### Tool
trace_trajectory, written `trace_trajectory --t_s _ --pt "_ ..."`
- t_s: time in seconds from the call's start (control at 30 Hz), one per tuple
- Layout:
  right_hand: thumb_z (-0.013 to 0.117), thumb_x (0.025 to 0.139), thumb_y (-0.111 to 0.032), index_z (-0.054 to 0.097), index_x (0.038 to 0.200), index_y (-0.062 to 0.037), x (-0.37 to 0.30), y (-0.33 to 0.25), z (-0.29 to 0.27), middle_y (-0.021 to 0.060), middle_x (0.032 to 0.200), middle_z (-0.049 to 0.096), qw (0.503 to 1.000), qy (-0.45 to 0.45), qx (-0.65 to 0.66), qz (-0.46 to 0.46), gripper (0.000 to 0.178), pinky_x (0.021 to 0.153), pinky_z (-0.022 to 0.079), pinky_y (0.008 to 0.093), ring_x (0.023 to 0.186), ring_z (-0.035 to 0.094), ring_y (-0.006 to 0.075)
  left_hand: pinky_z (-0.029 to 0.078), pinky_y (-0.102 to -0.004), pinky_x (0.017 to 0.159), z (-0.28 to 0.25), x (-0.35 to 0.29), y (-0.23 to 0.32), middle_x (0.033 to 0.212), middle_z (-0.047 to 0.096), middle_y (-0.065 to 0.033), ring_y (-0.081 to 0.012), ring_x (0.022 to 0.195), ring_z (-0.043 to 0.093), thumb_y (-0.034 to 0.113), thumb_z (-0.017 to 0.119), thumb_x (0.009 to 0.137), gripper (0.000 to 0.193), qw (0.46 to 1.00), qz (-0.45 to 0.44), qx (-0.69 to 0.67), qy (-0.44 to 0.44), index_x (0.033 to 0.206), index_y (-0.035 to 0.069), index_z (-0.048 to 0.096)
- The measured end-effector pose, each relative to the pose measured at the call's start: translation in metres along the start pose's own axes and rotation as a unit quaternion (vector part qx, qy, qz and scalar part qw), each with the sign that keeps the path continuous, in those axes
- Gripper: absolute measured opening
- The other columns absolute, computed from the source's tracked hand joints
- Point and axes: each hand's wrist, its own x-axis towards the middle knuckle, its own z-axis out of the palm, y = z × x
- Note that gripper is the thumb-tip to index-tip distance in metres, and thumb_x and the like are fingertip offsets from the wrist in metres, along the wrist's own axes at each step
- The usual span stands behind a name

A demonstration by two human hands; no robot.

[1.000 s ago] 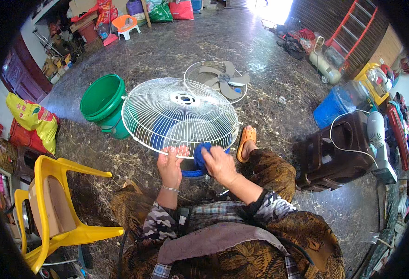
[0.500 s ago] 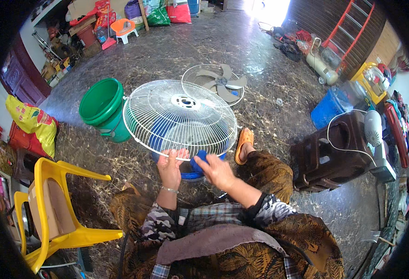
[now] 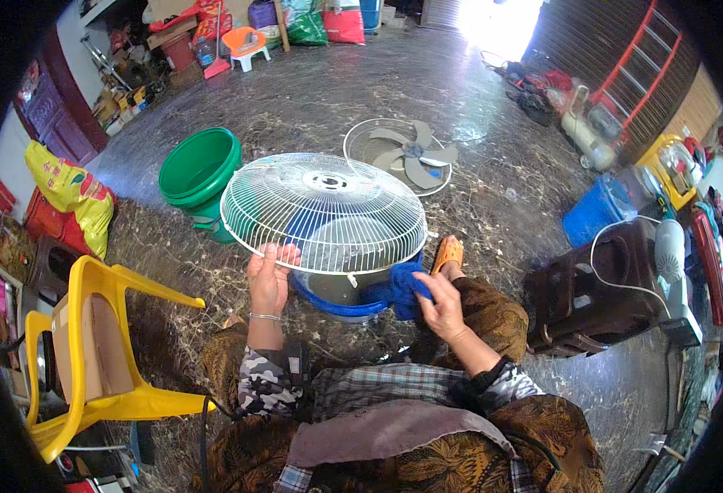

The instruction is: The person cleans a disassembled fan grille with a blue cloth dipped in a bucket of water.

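A: Item one?
B: White wire fan guard [image 3: 324,212], centre of the frame, held level above a blue basin [image 3: 338,297].
A: Hands?
B: The left hand [image 3: 268,278] grips the guard's near rim, fingers curled over the wire. The right hand [image 3: 438,302] clutches a blue cloth [image 3: 401,287] at the basin's right edge, just below the guard.
A: Surroundings?
B: Green bucket [image 3: 199,171] left of the guard; second guard with grey fan blades [image 3: 402,153] on the floor behind; yellow plastic chair [image 3: 90,345] lower left; dark brown stool [image 3: 604,292] at right.
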Motion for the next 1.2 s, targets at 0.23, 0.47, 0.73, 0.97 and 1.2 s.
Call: trace_trajectory --t_s 0.23,0.47,0.73,0.97,1.2 --pt "0.051 0.078 0.007 0.058 0.113 -0.0032 0.095 -0.019 -0.030 0.0155 0.099 0.060 0.978 0.208 0.027 -0.019 0.037 0.084 0.045 0.0342 0.094 0.058 0.0288 0.055 -0.0330 0.070 -0.025 -0.008 0.004 0.086 0.062 -0.0121 -0.0209 0.076 0.064 0.018 0.051 0.095 0.015 1.000 -0.014 0.012 -0.003 0.101 0.004 0.047" --pt "0.056 0.087 -0.033 0.060 0.109 -0.0122 0.199 -0.016 0.087 0.0170 0.098 0.059 0.978 -0.170 -0.092 0.074 0.031 0.081 0.048 0.0436 0.098 0.056 0.0337 0.055 -0.0347 0.073 -0.017 -0.005 0.003 0.083 0.061 -0.0110 -0.0209 0.073 0.063 0.018 0.051 0.094 0.014 0.999 -0.018 0.023 0.022 0.094 0.005 0.048" --pt "0.068 0.072 -0.018 0.059 0.099 -0.0100 0.124 -0.055 0.081 0.0104 0.089 0.056 0.941 -0.232 -0.047 -0.241 0.029 0.066 0.052 0.0387 0.084 0.058 0.0292 0.046 -0.0472 0.096 0.005 -0.015 -0.025 0.135 0.039 -0.0200 -0.0359 0.116 0.049 0.032 0.043 0.097 0.046 0.982 0.040 -0.135 0.123 0.130 0.002 0.032" --pt "0.065 0.076 -0.019 0.059 0.096 -0.0076 0.167 -0.031 0.099 0.0153 0.084 0.059 0.969 -0.140 -0.202 -0.016 0.024 0.065 0.051 0.0460 0.078 0.061 0.0349 0.047 -0.0412 0.091 0.013 -0.020 -0.023 0.131 0.047 -0.0185 -0.0306 0.115 0.052 0.034 0.041 0.098 0.041 0.989 -0.031 -0.082 0.121 0.122 0.001 0.038" --pt "0.065 0.069 -0.013 0.057 0.090 -0.0077 0.134 -0.060 0.102 0.0120 0.082 0.056 0.922 -0.265 -0.054 -0.277 0.024 0.066 0.053 0.0423 0.080 0.060 0.0303 0.044 -0.0327 0.083 0.010 -0.019 -0.040 0.121 0.058 -0.0096 -0.0180 0.102 0.053 0.045 0.036 0.098 0.047 0.976 -0.023 -0.090 0.196 0.120 0.004 0.043"
